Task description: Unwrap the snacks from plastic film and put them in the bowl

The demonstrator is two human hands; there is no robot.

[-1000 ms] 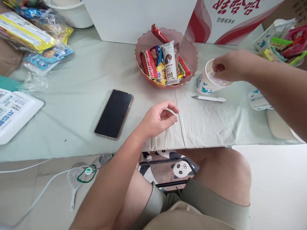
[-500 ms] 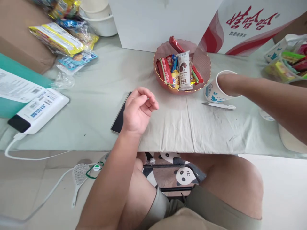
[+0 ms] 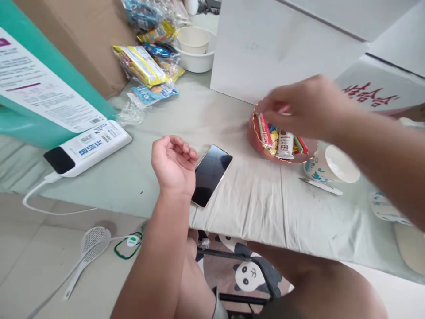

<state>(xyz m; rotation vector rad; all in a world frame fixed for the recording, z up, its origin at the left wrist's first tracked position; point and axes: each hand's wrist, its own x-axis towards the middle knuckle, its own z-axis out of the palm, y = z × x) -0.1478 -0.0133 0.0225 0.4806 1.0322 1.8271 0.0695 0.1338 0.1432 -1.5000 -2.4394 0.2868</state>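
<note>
My right hand is over the pink gold-rimmed bowl, blurred by motion, with its fingers bent down toward the snacks. Whether those fingers hold anything is unclear. In the bowl lie a red-wrapped bar, a white-wrapped bar and other small packets, partly covered by the hand. My left hand rests palm up, fingers loosely curled and empty, beside a dark phone on the cloth. Right of the bowl stands a paper cup, with a white-handled knife in front of it.
A white power bank with a cable lies at left beside a green package. Snack packets and white tubs are at the back. White boxes stand behind the bowl. The table edge runs above my legs.
My right hand has come out of the paper cup and moved left over the bowl. My left hand has shifted left, uncovering the phone. The view has turned left.
</note>
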